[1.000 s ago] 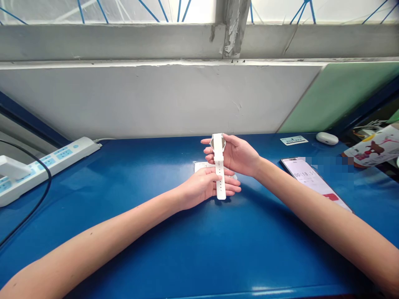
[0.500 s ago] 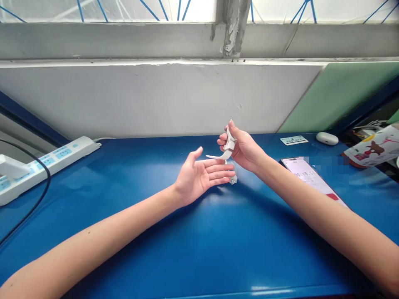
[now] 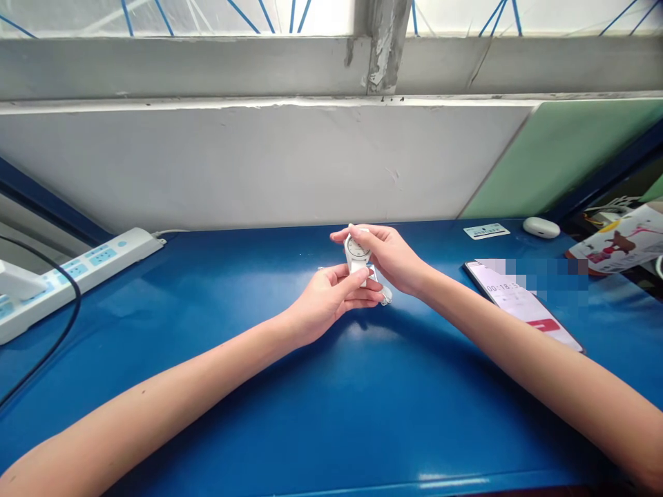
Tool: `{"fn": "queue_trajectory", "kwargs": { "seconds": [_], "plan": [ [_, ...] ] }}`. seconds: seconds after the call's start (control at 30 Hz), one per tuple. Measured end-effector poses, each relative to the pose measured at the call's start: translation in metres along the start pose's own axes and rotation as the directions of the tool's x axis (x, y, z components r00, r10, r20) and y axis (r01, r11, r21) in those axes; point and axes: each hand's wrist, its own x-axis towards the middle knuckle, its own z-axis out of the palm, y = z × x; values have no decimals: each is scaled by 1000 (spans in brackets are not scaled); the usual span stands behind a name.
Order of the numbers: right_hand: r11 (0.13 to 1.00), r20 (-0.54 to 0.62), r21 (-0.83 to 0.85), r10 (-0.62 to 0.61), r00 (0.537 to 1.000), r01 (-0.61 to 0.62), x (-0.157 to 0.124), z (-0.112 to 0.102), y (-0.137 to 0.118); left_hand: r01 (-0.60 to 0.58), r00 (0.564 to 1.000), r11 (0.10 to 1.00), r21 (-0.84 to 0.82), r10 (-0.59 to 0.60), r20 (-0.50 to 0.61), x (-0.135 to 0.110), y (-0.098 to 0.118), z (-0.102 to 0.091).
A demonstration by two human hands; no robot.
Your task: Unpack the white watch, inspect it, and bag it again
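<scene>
A white wristwatch (image 3: 357,250) is held up between both hands above the blue table (image 3: 331,414), its round dial facing me. My left hand (image 3: 329,300) pinches the lower strap between thumb and fingers. My right hand (image 3: 391,255) grips the watch case from the right, its thumb by the dial. Just behind the left fingertips, a small clear and silvery object (image 3: 386,295) lies on the table, mostly hidden by the hand; I cannot make out its kind.
On the left lie a white power strip (image 3: 103,257) and a black cable (image 3: 72,324). To the right are a phone (image 3: 523,297) showing a timer, partly under my forearm, a card (image 3: 487,231), a white earbud case (image 3: 541,227) and a printed carton (image 3: 616,241). A wall stands behind.
My right hand has brought the watch left and turned its dial toward me. The left hand, previously open with palm up, has closed on the strap.
</scene>
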Motion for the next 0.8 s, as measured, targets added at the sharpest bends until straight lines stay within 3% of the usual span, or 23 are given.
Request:
{"fn": "queue_trajectory", "kwargs": {
  "seconds": [0.17,0.47,0.57,0.7,0.8],
  "plan": [
    [992,84,76,93,992,-99,-1,0,3,40,998,999,33,-42,45,-2,0,3],
    [997,34,15,70,997,-71,-1,0,-1,73,996,995,61,-76,46,-4,0,8],
    [990,26,93,105,994,-107,-1,-1,-1,74,996,993,94,-78,43,-5,1,10],
    [903,178,317,243,954,-289,0,-3,-7,130,986,979,156,-144,79,-7,-1,11],
    [840,289,396,269,919,-371,0,-7,-15,156,981,975,157,-171,87,-7,-3,10]
  ]
}}
